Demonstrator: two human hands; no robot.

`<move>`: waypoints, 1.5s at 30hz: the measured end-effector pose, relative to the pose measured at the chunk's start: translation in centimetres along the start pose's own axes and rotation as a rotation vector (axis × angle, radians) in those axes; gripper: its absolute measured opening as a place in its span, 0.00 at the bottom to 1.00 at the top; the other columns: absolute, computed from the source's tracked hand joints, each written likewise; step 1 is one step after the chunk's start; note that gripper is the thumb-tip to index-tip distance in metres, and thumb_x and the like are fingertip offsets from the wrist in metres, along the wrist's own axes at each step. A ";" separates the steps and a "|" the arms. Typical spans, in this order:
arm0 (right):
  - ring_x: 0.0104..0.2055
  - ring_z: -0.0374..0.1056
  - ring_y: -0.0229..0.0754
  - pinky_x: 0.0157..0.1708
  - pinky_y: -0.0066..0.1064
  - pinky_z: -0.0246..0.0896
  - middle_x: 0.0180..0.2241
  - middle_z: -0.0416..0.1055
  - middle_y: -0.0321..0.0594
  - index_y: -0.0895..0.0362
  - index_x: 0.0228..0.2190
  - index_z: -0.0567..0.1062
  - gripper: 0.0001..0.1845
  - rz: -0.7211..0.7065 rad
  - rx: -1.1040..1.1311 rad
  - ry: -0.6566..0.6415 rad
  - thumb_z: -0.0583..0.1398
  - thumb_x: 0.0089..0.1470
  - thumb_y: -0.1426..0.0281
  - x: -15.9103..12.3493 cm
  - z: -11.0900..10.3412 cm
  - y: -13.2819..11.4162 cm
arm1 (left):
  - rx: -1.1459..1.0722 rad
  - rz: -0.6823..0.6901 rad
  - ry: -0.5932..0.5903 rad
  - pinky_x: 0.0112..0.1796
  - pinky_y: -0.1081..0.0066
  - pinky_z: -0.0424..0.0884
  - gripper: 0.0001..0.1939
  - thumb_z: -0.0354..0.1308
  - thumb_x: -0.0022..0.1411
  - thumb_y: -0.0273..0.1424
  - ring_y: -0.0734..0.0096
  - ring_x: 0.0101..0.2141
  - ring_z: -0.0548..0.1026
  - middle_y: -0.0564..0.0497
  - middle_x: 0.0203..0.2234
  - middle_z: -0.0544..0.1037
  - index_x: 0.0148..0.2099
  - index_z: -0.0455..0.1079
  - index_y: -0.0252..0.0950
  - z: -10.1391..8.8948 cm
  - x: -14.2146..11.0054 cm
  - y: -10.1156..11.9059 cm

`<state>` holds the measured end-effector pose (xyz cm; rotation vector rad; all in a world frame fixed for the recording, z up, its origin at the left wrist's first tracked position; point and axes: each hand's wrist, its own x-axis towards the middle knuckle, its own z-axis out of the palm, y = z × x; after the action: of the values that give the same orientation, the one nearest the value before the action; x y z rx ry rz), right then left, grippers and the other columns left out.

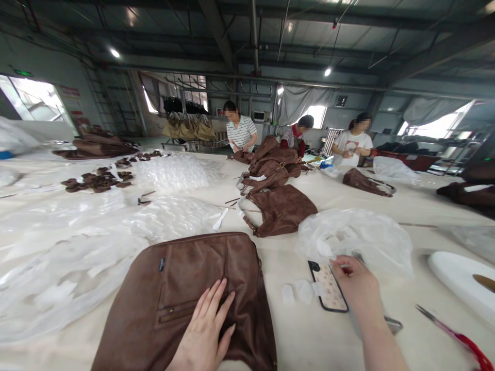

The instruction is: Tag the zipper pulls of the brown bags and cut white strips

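Observation:
A brown leather bag (143,288) lies flat in front of me, with a zipped pocket and a small dark label on its face. My left hand (209,324) rests on that face, fingers stretched out and holding nothing. To the right, my right hand (358,286) is closed in a pinch over the edge of a phone in a patterned case (333,294). What its fingertips hold, if anything, is too small to make out. Small white pieces (303,291) lie left of the phone. Just beyond the fingers is a clear plastic bag (363,234) with white bits inside.
Red-handled scissors (456,332) and a large white roll (464,278) are at the right. Brown handbags (288,208) are heaped ahead. Clear plastic bags (77,278) spread over the left, with brown pieces (98,179) behind them. Several people (242,131) stand across the table.

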<state>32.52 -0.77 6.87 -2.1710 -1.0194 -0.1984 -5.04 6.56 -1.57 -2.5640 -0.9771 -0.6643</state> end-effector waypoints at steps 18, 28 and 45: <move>0.44 0.70 0.44 0.43 0.41 0.69 0.47 0.71 0.45 0.60 0.47 0.71 0.17 -0.100 -0.648 -0.568 0.60 0.60 0.64 9.7 6.9 0.0 | 0.043 0.019 0.002 0.56 0.58 0.64 0.29 0.53 0.60 0.29 0.54 0.62 0.59 0.45 0.66 0.56 0.64 0.58 0.40 0.1 -0.2 -0.1; 0.43 0.73 0.52 0.40 0.38 0.64 0.41 0.76 0.59 0.65 0.44 0.75 0.19 -0.089 -0.557 -0.269 0.47 0.63 0.72 9.6 2.4 0.3 | 0.034 0.021 0.016 0.56 0.58 0.63 0.28 0.53 0.61 0.30 0.54 0.62 0.59 0.45 0.65 0.56 0.63 0.60 0.40 0.2 -0.1 -0.2; 0.33 0.72 0.49 0.30 0.35 0.59 0.33 0.77 0.42 0.52 0.33 0.76 0.15 -0.156 -0.355 0.034 0.54 0.57 0.57 2.5 -2.3 -2.1 | -0.127 -0.097 -0.001 0.55 0.56 0.67 0.29 0.53 0.60 0.27 0.51 0.63 0.56 0.43 0.67 0.52 0.65 0.58 0.38 -1.6 -0.7 1.4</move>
<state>33.03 0.12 10.70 -2.3903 -1.2086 -0.5220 -5.06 4.43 -0.76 -2.6395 -1.0986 -0.7748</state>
